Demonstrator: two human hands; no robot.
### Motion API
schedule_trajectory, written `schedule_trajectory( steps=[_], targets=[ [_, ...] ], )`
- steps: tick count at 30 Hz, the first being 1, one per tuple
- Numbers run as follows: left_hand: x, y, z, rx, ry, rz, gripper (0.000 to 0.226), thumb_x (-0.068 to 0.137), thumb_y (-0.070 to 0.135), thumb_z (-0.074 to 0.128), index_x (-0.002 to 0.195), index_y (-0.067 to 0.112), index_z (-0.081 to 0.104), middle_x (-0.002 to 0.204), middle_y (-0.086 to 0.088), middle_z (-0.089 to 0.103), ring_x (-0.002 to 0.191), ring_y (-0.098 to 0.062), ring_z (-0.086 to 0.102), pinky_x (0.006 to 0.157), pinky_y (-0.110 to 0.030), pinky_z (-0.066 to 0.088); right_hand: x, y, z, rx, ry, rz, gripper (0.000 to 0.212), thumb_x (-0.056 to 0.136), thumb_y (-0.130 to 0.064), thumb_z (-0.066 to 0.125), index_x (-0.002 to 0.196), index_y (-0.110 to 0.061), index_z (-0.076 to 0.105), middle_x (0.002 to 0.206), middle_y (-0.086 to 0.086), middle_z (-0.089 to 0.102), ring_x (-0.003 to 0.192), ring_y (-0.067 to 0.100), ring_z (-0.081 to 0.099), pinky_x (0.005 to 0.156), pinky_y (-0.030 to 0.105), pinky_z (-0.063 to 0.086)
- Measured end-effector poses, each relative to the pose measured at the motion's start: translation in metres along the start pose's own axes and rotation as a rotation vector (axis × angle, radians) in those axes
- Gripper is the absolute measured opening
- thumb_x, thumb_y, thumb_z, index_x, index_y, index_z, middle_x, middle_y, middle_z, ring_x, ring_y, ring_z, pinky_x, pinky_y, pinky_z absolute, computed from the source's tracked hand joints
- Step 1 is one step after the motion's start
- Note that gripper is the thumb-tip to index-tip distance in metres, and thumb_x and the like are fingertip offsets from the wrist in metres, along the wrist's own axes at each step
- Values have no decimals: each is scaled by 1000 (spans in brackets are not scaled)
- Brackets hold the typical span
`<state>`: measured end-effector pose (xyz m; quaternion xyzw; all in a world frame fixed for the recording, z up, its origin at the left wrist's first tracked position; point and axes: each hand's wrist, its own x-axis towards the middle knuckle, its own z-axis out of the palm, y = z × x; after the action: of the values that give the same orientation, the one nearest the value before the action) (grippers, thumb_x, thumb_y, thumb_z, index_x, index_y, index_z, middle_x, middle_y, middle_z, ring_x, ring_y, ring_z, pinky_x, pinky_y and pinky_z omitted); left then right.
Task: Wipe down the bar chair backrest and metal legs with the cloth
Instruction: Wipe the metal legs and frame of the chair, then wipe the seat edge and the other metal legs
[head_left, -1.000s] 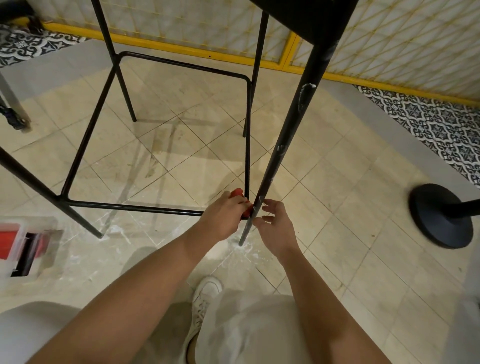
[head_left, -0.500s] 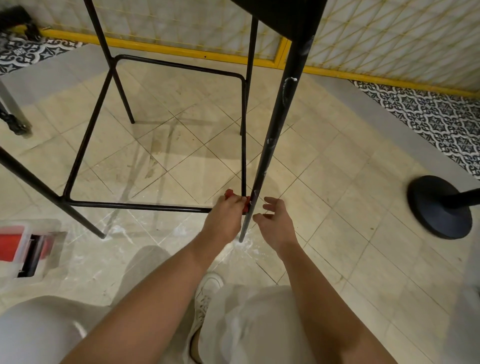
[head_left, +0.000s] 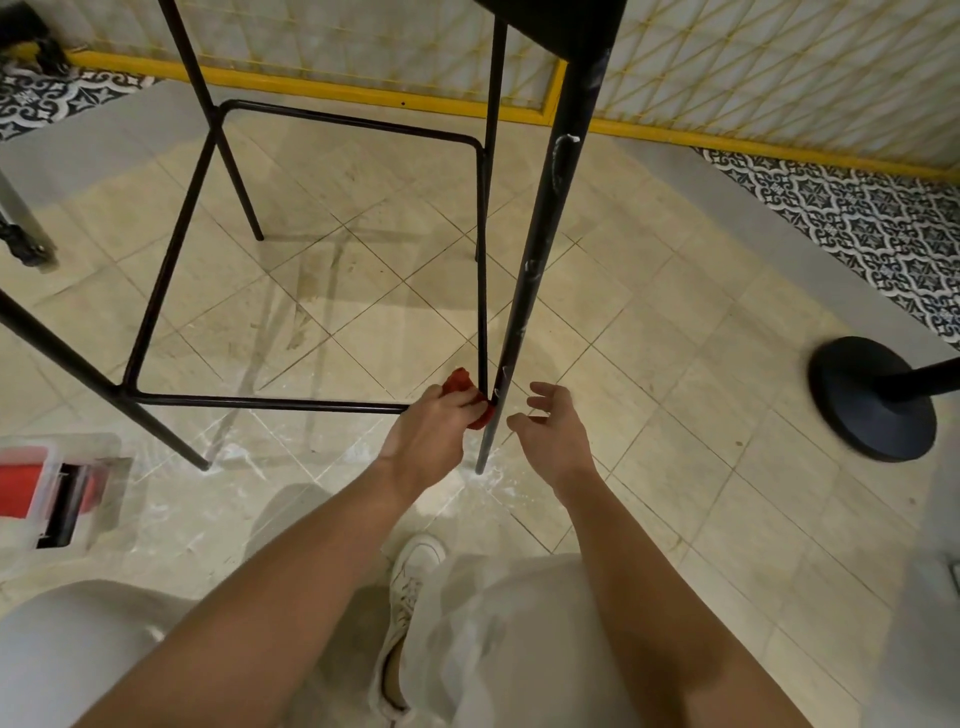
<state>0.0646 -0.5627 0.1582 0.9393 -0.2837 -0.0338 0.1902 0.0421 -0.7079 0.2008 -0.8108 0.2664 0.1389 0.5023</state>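
Observation:
A black bar chair stands over me; only its seat underside and metal frame show. Its near leg (head_left: 540, 249) runs down to the tiled floor and carries white smears. A thin black footrest rail (head_left: 260, 402) joins that leg low down. My left hand (head_left: 434, 431) grips a red cloth (head_left: 460, 385) and holds it against the corner where rail and leg meet. My right hand (head_left: 553, 431) hovers just right of the leg with fingers loosely spread, holding nothing. The backrest is out of view.
A clear plastic box with red contents (head_left: 57, 493) sits on the floor at the left. A black round stanchion base (head_left: 872, 400) stands at the right. A yellow-framed mesh panel (head_left: 363, 93) closes the far side. My knees and one white shoe (head_left: 415, 571) are below.
My right hand has let go of the leg and drawn slightly to the right, fingers spreading. My left hand with the cloth has shifted a little up along the joint.

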Motion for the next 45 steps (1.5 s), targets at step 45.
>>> schedule_trajectory(
  steps=[45],
  targets=[
    [-43,78,-153,79,89,-2,68,83,8,60,144,21,31,155,0,16,132,-19,38,93,-26,44,-99,-91,-54,-149,16,-286,53,87,-19,60,136,-13,40,133,7,50,118,21,52,95,28,42]
  ],
)
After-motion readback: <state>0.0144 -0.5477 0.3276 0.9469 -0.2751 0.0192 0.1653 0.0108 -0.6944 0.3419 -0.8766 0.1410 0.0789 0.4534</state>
